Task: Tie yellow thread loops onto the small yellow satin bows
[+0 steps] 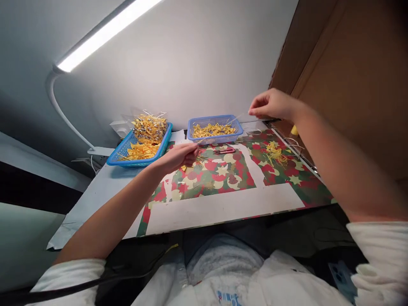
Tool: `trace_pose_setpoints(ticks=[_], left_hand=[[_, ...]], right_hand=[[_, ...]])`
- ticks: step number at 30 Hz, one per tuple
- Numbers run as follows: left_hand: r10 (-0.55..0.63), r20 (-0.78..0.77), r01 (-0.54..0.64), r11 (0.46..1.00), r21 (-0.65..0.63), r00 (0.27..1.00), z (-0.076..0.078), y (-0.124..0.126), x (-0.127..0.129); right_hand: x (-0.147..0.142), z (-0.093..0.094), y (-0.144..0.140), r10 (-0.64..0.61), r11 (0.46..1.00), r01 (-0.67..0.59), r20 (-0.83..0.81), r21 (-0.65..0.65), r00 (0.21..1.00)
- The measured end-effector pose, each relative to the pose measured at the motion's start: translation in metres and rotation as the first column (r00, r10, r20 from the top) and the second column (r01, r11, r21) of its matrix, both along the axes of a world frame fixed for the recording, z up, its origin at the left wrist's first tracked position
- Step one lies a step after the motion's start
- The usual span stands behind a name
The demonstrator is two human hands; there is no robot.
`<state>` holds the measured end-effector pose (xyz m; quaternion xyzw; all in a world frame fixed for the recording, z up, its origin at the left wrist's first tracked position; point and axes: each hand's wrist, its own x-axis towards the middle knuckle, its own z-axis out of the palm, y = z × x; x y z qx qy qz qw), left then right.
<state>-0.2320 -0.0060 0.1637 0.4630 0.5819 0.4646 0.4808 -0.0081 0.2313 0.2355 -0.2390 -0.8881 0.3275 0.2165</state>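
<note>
The left hand (183, 156), at the centre of the frame, has its fingertips pressed together, and the right hand (269, 105), right of centre and higher, pinches too; both seem to hold a thin clear strand (237, 117), though it is so faint that I can't say whether it is one unbroken piece. If so, a hard pull could slip it from either pinch or snap it. It passes over the violet basket (218, 139) at upper centre, so dropping low it might snag the yellow pieces (212, 129) inside. Just right of the left hand, the pink snips (225, 151) lie where a slack end could catch. Farther out, a careless sleeve could scatter the yellow tangle (276, 155) at centre right or jog the blue basket (138, 162) at centre left.
</note>
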Motion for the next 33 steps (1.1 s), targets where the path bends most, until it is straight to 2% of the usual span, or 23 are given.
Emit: trace_pose_setpoints(ticks=[4,9,12,14,16,18,21,23,24,25,28,33], left_hand=[[0.109,-0.044,-0.109,0.994,0.003,0.993,-0.027,-0.059,-0.033],[0.331,-0.042,-0.327,0.942,0.082,0.943,-0.048,-0.121,-0.056],[0.48,0.039,-0.477,0.856,0.201,0.876,-0.052,-0.148,-0.055],[0.555,0.075,-0.551,0.784,0.285,0.828,-0.048,-0.161,-0.05],[0.582,0.061,-0.566,0.754,0.334,0.811,-0.04,-0.168,-0.041],[0.577,0.013,-0.549,0.77,0.326,0.817,-0.03,-0.164,-0.03],[0.501,-0.029,-0.48,0.842,0.245,0.865,-0.021,-0.134,-0.012],[0.362,-0.019,-0.353,0.919,0.176,0.932,-0.023,-0.102,-0.003],[0.256,-0.022,-0.251,0.96,0.125,0.967,-0.026,-0.086,0.001],[0.171,-0.017,-0.168,0.98,0.108,0.985,-0.029,-0.071,0.004],[-0.03,0.007,0.029,0.997,0.076,1.0,-0.04,-0.039,0.008],[-0.156,-0.044,0.156,0.988,-0.016,0.987,-0.051,-0.021,0.012]], right_hand=[[-0.002,-0.058,0.01,0.041,0.988,-0.033,0.048,-0.154,0.998],[-0.026,-0.116,-0.01,0.149,0.96,-0.127,0.072,-0.25,0.986],[-0.046,-0.138,-0.032,0.231,0.946,-0.201,0.093,-0.253,0.969],[-0.058,-0.148,-0.048,0.284,0.938,-0.255,0.101,-0.234,0.953],[-0.068,-0.156,-0.063,0.319,0.935,-0.295,0.104,-0.197,0.942],[-0.075,-0.164,-0.075,0.334,0.937,-0.318,0.101,-0.147,0.937],[-0.08,-0.171,-0.084,0.341,0.939,-0.334,0.1,-0.082,0.935],[-0.079,-0.173,-0.084,0.348,0.937,-0.343,0.103,-0.062,0.932],[-0.077,-0.173,-0.083,0.351,0.936,-0.347,0.103,-0.056,0.931],[-0.074,-0.171,-0.081,0.352,0.936,-0.349,0.101,-0.049,0.93],[-0.062,-0.165,-0.075,0.342,0.94,-0.341,0.071,-0.031,0.937],[-0.041,-0.154,-0.077,0.304,0.95,-0.307,-0.051,-0.062,0.951]])
